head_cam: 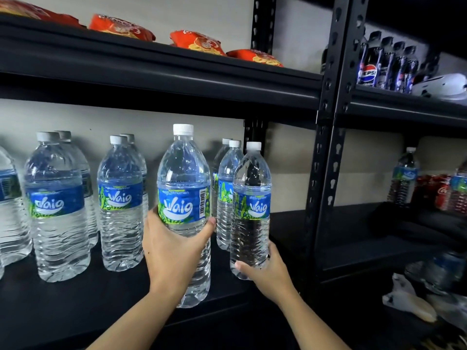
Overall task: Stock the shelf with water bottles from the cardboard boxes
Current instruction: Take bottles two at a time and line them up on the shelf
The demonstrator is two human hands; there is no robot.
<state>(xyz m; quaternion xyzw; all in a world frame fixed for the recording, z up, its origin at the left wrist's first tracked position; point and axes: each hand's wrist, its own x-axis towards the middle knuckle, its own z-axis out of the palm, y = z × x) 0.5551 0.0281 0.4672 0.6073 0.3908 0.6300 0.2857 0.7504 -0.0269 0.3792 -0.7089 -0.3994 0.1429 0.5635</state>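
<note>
Left hand [174,246] grasps a ribbed clear plastic bottle [184,198]; right hand [265,271] grasps another bottle [251,208] beside it, above the black shelf [75,304].

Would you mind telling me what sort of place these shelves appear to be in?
Probably a small shop or its stockroom: black metal shelving holds rows of identical water bottles, orange snack packets lie on the shelf above, and cola bottles stand in the next bay.
</note>
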